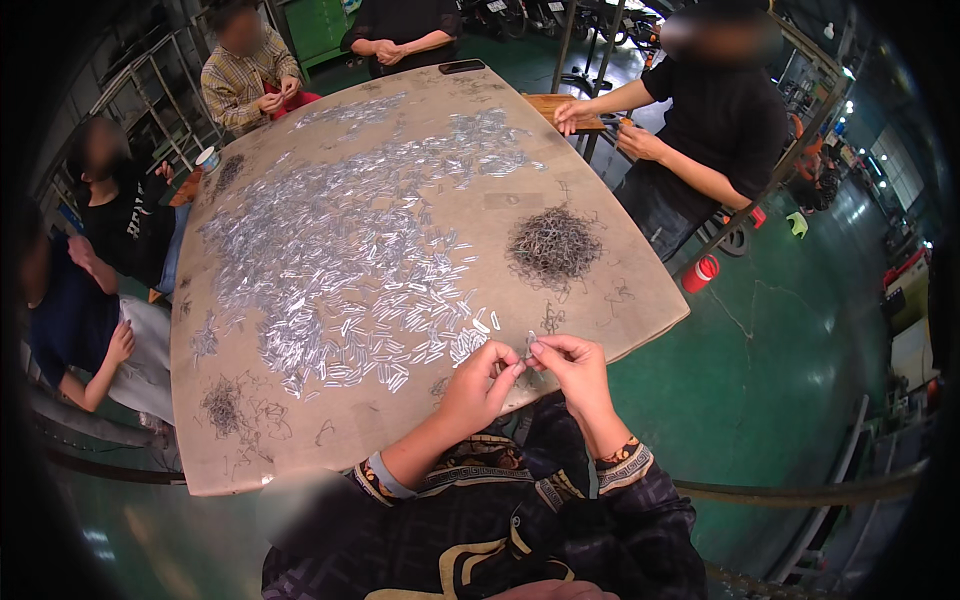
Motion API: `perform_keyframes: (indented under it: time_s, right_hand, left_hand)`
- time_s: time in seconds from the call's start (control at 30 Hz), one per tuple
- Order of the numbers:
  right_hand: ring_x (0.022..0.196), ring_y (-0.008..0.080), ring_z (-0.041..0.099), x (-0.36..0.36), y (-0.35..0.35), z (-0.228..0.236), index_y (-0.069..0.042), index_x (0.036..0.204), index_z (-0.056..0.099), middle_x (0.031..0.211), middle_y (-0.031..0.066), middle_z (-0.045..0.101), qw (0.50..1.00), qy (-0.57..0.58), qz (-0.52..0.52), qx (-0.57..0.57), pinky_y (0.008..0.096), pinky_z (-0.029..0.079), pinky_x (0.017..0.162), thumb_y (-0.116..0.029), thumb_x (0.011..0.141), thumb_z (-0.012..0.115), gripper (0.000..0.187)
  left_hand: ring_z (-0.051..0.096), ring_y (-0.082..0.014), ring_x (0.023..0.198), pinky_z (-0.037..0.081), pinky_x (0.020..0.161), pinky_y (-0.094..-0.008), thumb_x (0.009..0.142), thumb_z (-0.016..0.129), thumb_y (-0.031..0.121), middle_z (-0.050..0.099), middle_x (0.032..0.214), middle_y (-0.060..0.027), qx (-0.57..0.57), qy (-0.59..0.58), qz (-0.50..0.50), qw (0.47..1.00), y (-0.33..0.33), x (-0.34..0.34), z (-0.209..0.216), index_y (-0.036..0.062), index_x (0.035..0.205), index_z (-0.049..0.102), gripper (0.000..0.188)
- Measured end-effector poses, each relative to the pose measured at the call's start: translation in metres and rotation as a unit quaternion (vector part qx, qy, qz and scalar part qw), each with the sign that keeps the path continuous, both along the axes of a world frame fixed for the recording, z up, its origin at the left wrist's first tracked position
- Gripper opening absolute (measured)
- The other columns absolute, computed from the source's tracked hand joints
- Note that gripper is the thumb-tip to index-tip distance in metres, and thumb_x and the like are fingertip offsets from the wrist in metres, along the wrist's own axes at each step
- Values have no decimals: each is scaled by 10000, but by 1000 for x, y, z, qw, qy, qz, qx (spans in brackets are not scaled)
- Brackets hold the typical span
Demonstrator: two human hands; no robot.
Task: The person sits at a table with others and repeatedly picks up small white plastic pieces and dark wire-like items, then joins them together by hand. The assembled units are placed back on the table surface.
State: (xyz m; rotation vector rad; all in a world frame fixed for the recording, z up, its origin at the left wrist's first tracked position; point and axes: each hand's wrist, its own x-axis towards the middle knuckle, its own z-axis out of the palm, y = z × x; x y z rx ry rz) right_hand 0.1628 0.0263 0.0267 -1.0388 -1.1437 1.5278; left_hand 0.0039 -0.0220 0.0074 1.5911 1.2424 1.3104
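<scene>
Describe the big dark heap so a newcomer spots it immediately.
Find the brown table. On its right half, beyond the right hand, sits a round dark heap of thin, bent bits. It is bigger than the other dark piles and duller than the shiny silver strips to its left.

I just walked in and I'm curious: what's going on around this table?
The wearer's left hand and right hand meet at the near edge of the brown table, with a small pale piece between them, too small to identify. Many thin silvery pieces lie spread over the table. A heap of dark, wiry bits sits ahead to the right, a smaller dark pile at near left. Others are around the table; one person in a checked shirt also holds both hands close together.
</scene>
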Motion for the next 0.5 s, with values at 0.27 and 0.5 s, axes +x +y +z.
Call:
perform_keyframes:
  time_s: [0.27,0.5]
  right_hand:
    - [660,76,575,11,-15,13,38,882,710,746,41,644,979,-132,-26,152,217,447,611,-40,817,723,103]
    - [673,108,575,30,-31,35,36,849,681,728,56,627,955,-159,-29,249,234,443,624,-3,819,689,49]
  left_hand:
    - [601,-223,729,485,665,-325,882,640,82,603,838,-85,24,54,-7,998,0,13,7,21,948,538,136]
    - [603,-295,1013,472,879,-370,900,630,177,623,1094,-149,18,51,-31,998,1,-3,12,27,1156,564,303]
